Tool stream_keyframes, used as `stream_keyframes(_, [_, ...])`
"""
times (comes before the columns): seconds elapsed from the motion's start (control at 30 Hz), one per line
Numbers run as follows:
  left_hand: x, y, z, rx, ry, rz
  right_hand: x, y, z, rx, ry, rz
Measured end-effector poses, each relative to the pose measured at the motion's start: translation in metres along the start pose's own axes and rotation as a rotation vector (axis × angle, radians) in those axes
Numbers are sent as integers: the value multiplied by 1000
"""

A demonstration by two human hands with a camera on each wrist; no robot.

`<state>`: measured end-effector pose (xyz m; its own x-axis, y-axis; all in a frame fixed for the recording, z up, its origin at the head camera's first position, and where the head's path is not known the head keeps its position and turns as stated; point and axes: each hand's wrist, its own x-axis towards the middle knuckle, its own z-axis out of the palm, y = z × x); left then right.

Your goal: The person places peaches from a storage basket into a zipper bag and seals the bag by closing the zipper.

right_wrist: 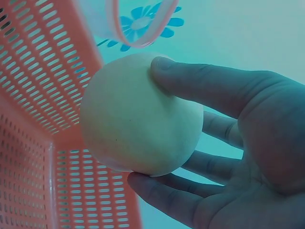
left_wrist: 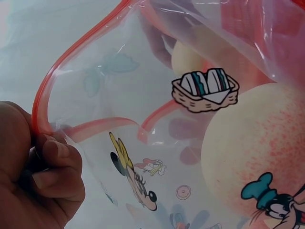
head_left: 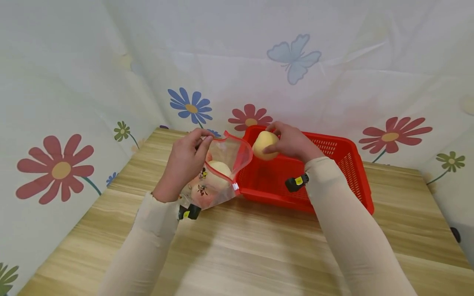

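In the head view, my left hand [head_left: 183, 160] pinches the red zip rim of a clear bag [head_left: 233, 150] with cartoon prints. The bag's mouth gapes toward the right. Inside it lie peaches, one pale [head_left: 219, 167] and one blushed red, seen partly through the printed film. My right hand [head_left: 294, 142] grips another pale yellow peach [head_left: 263, 144] over the left end of a red basket [head_left: 275, 200], just right of the bag's mouth. The right wrist view shows its thumb on one side of this peach [right_wrist: 138, 114] and fingertips on the other.
The basket has slotted walls and stands on a wood-grain table [head_left: 237, 255], against a patterned sheet [head_left: 222, 49] with flowers and a butterfly. A white zip slider [head_left: 235, 186] sits at the bag's front corner, beside the basket's rim.
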<state>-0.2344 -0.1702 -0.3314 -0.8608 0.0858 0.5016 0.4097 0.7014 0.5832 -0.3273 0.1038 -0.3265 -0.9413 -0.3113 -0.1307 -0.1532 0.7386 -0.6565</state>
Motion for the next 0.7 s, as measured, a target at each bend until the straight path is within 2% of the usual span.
stream_keyframes(0.2, [0, 1, 1, -3, 2, -9, -9, -4, -5, -10, 38, -27])
stream_keyframes(0.4, [0, 2, 2, -9, -4, -18, -15, -9, -7, 32, 52, -42])
stream_keyframes(0.7, [0, 3, 3, -15, -9, -24, -27, -25, -7, 66, 69, -121])
